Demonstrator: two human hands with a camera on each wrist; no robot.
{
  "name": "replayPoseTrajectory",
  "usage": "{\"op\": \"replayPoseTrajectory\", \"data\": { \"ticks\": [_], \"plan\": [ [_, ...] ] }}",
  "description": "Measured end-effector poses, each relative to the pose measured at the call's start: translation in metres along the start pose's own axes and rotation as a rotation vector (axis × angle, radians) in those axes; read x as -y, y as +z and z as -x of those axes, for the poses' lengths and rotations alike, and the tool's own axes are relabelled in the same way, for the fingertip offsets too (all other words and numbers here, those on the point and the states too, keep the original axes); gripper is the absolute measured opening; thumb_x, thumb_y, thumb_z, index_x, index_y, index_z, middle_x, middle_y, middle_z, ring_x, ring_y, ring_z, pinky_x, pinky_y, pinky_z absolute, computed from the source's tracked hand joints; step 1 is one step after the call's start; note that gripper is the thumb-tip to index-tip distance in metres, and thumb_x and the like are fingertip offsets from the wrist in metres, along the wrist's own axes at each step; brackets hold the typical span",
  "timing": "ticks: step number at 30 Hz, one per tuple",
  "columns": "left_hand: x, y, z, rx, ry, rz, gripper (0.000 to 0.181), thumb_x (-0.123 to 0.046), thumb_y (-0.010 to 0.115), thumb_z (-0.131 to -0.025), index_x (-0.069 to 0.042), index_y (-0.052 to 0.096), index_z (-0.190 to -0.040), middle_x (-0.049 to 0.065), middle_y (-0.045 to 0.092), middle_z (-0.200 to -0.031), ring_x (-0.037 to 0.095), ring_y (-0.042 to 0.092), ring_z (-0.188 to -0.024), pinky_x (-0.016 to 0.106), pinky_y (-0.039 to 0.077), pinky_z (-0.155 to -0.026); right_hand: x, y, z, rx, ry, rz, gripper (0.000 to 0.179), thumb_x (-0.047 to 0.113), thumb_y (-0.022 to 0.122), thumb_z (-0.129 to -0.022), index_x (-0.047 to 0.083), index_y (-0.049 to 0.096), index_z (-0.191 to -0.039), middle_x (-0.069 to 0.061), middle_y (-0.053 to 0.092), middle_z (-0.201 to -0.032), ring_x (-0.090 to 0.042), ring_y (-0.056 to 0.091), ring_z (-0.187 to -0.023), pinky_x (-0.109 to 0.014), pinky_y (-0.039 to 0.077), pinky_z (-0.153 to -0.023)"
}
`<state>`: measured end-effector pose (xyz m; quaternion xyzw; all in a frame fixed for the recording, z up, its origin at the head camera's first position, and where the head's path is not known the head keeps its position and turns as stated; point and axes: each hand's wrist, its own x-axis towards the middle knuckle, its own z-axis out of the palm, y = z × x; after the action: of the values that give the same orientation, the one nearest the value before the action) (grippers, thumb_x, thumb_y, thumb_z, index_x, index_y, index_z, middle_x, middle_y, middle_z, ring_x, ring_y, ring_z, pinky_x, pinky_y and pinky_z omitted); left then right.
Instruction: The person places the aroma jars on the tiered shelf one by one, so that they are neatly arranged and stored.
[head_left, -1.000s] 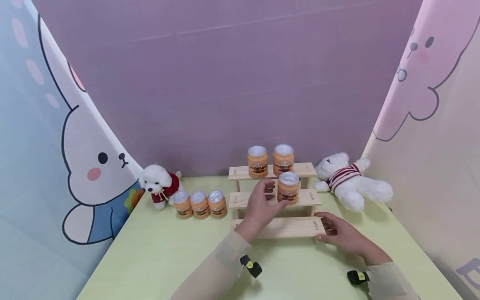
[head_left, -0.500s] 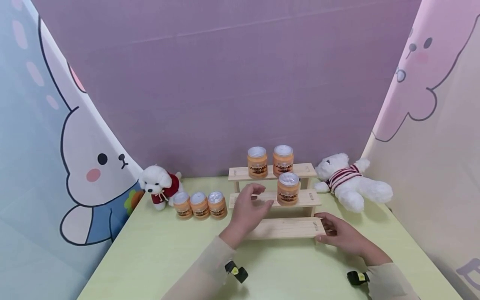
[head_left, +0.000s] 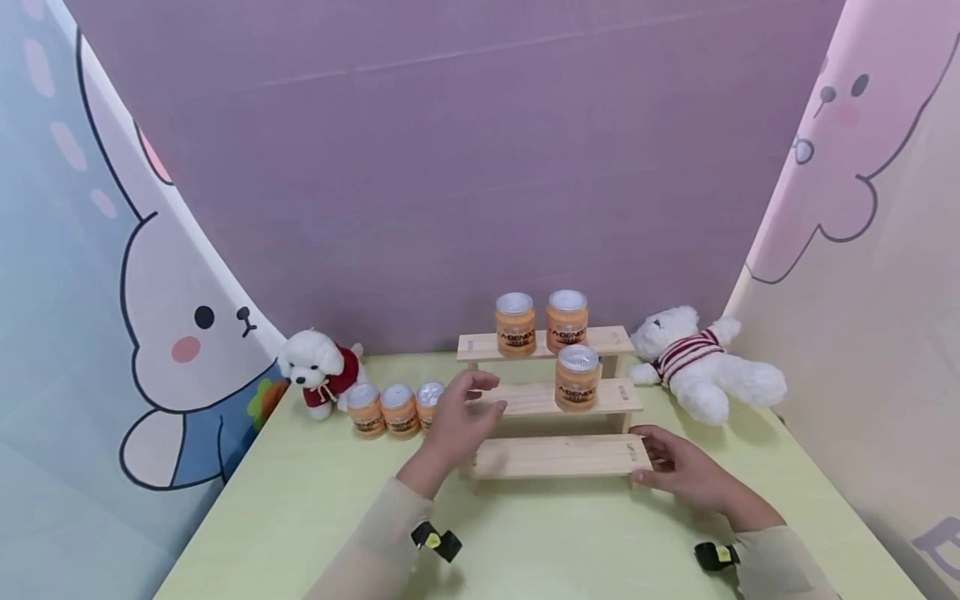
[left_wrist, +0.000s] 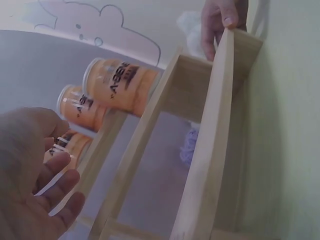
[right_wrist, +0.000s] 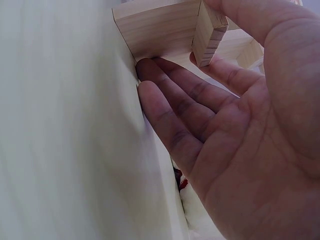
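Observation:
A three-step wooden stand (head_left: pixel 555 457) stands on the table. My right hand (head_left: pixel 682 471) grips the right end of its lowest step; in the right wrist view the thumb and index finger (right_wrist: pixel 230 72) lie on either side of the board end. One orange jar (head_left: pixel 577 382) with a silvery lid sits on the middle step, right of centre. Two matching jars (head_left: pixel 515 327) stand on the top step. My left hand (head_left: pixel 461 421), fingers loosely bent and holding nothing, hovers by the stand's left side. It partly covers the nearest of three more jars (head_left: pixel 400 412) in a row on the table.
A white plush dog (head_left: pixel 318 367) in red sits at the back left, behind the row of jars. On the right, a white plush bear (head_left: pixel 693 358) in a striped top lies beside the stand. A purple backdrop (head_left: pixel 450 183) rises behind the table (head_left: pixel 300 500).
My left hand has let go of the jar on the middle step and moved left, away from it, toward the row of jars. The right hand stays at the stand's end.

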<state>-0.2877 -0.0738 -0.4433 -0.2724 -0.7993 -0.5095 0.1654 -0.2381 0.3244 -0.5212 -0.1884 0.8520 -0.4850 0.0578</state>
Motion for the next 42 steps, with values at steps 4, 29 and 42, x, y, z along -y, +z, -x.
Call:
{"op": "replayPoseTrajectory", "data": {
  "ticks": [4,29,42],
  "plan": [
    [0.007,-0.017,0.003,-0.013,0.02,-0.029,0.032,-0.01,0.079,-0.094,-0.005,0.066,-0.123,0.011,0.068,-0.125,0.025,0.062,-0.117,0.054,0.052,-0.102,-0.001,0.0,0.0,0.001,-0.006,-0.001,0.07,0.025,0.082,-0.093,0.002,0.047,-0.15,-0.01,0.069,-0.12,-0.025,0.066,-0.11,-0.028,0.057,-0.09],
    [0.076,-0.108,0.041,-0.207,-0.202,-0.097,0.052,-0.005,0.078,-0.093,-0.007,0.059,-0.141,0.018,0.054,-0.143,0.043,0.054,-0.13,0.065,0.049,-0.102,0.0,0.0,0.002,0.001,-0.002,-0.006,0.07,0.024,0.081,-0.094,0.001,0.047,-0.15,-0.01,0.07,-0.12,-0.019,0.066,-0.107,-0.027,0.057,-0.088],
    [0.104,-0.127,0.057,-0.299,-0.226,-0.211,0.067,-0.01,0.083,-0.09,-0.005,0.052,-0.149,0.02,0.051,-0.149,0.04,0.043,-0.142,0.063,0.035,-0.116,-0.002,0.001,0.0,-0.011,0.005,0.014,0.071,0.026,0.082,-0.093,0.002,0.047,-0.15,-0.007,0.07,-0.119,-0.016,0.066,-0.107,-0.027,0.057,-0.088]
  ]
}}
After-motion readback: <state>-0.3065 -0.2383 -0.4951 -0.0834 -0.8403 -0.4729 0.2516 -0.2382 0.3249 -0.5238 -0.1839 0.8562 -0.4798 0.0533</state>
